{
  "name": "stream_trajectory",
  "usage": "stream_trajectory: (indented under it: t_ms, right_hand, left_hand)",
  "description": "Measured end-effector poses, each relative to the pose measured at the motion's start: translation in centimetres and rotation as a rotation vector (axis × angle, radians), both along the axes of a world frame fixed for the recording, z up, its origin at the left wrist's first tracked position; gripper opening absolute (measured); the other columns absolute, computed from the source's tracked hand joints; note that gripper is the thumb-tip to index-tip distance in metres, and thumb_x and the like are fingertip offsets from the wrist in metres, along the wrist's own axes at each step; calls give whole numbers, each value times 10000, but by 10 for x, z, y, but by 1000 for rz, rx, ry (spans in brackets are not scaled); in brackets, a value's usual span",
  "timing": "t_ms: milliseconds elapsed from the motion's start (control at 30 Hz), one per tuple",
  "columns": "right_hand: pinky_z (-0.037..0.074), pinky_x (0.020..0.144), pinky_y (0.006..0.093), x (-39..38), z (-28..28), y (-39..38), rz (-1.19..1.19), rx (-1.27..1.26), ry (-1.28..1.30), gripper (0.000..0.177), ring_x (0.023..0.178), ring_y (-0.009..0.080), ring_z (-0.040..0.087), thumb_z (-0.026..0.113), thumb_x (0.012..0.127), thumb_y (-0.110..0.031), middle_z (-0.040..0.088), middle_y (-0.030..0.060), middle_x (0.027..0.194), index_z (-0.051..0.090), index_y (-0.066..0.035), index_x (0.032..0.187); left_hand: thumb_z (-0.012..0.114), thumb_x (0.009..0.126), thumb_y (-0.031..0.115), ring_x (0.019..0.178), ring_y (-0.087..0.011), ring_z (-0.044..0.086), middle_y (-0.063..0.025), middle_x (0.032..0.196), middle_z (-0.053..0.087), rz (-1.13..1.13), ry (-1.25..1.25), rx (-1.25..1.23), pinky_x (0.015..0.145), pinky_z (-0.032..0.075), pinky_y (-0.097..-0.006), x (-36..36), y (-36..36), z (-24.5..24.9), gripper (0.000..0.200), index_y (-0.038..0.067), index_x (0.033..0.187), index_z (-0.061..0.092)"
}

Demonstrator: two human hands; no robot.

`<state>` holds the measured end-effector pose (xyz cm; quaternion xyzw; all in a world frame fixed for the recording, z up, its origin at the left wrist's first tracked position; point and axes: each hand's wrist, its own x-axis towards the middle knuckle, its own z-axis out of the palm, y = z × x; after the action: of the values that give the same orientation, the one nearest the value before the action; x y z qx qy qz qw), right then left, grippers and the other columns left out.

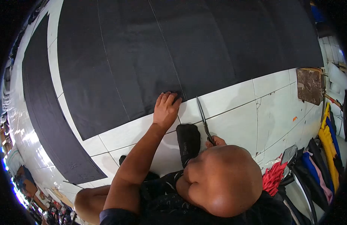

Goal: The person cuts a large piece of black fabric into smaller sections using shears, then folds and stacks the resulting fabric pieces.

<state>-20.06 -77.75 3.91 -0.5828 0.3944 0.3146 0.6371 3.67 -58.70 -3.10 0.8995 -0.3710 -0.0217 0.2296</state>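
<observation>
A large sheet of black fabric (143, 56), marked with thin pale lines, lies flat on white floor tiles. My left hand (167, 106) rests palm down on its near edge, close to one of the lines, with the fingers slightly apart. To its right, my right hand (217, 141) holds long scissors (202, 117) by the handles, and their blades point toward the cloth edge. The blades look closed and lie over the tiles, just short of the fabric. Part of my right hand is hidden behind the knee.
A separate black strip (57, 112) lies at the left. One foot in a black sock (188, 140) is between my hands. A brown block (310, 85) stands at the right, above a pile of red cloth (275, 178) and yellow cloth (328, 144).
</observation>
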Motion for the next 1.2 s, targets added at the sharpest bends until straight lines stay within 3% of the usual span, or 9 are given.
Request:
stream_trajectory:
  t_ms: [300,533,633,733,933,1200]
  right_hand:
    - [520,790,303,-27,45,12,226,81,113,268,834,156,629,694,912,-274,630,41,885,573,-56,1010]
    - [509,764,308,21,5,28,159,-24,23,310,809,157,621,689,905,-338,626,43,854,572,-59,975]
    - [504,753,310,43,-6,31,135,-70,-6,331,798,157,617,688,902,-365,624,44,841,572,-61,960]
    - [500,741,312,46,-8,32,124,-96,-10,352,787,158,613,686,899,-393,623,44,829,572,-62,944]
    - [490,719,317,43,-13,32,111,-112,-15,399,766,159,606,682,892,-448,619,46,803,572,-65,914]
    - [477,689,322,52,-16,34,122,-134,-30,464,737,160,596,677,884,-521,615,48,768,571,-69,873]
  left_hand:
    - [679,811,131,1173,-291,574,-72,1167,616,43,2,-33,1081,431,-500,-3,-5,0,262,122,1072,696]
    - [721,834,136,1149,-336,572,-107,1155,590,57,96,-33,1049,458,-534,-3,-8,12,341,119,1164,636]
    - [716,833,124,1102,-346,577,-117,1104,582,79,111,-47,1049,453,-544,-6,-9,11,311,115,1130,626]
    - [691,821,136,1051,-292,575,-67,1060,580,98,94,-51,1093,411,-534,-7,-10,11,234,127,1049,639]
    - [736,782,71,925,-289,638,-72,921,625,75,-10,-124,1017,488,-559,-6,-11,6,130,96,907,712]
    - [750,780,76,865,-263,651,-43,848,626,94,22,-154,1003,495,-552,-4,-10,6,184,117,960,747]
